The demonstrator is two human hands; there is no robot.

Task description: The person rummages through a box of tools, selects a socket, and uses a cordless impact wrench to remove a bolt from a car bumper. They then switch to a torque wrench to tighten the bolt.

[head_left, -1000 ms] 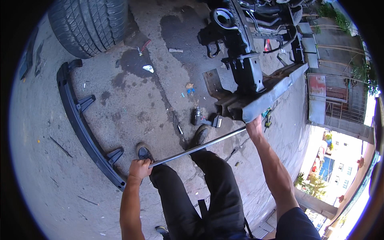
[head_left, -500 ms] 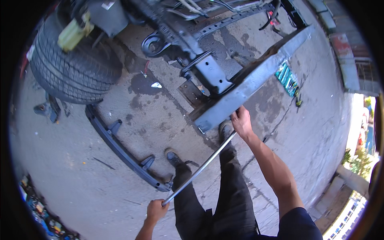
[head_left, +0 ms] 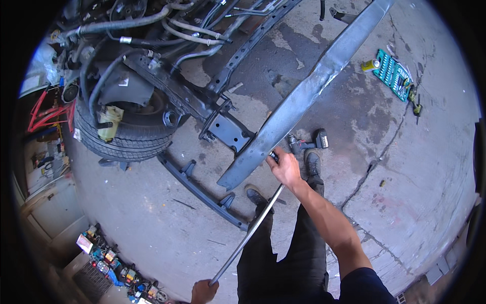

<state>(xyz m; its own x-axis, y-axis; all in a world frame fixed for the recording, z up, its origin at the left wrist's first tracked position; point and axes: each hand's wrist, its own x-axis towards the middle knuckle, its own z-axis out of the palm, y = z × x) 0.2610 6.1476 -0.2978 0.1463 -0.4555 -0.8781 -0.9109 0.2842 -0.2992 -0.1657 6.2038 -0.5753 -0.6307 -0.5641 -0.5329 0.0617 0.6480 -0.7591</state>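
A long, thin silvery metal bar (head_left: pixel 253 226) slants between my two hands in front of my legs. My left hand (head_left: pixel 205 291) is closed round its lower end, near the bottom edge of the view. Closed around the upper end is my right hand (head_left: pixel 286 168), right at the near side of a bent grey bumper beam (head_left: pixel 283 119). A short dark piece shows at the fingertips there; its link to the beam is hidden. Behind the beam, the dark frame rail (head_left: pixel 228 133) of a stripped vehicle meets it.
A cordless drill (head_left: pixel 308 143) lies by my right foot. Farther right are a teal socket set case (head_left: pixel 389 75) and a yellow can (head_left: pixel 370 65). A dark curved crossbar (head_left: pixel 197 188) lies left of my feet, near the tire (head_left: pixel 124 144). Several tools (head_left: pixel 114 263) are at lower left.
The view has shifted, bringing the drill, can and more of the vehicle into sight. Both hands keep their grip on the bar and appear lower and, for the right hand, farther left.
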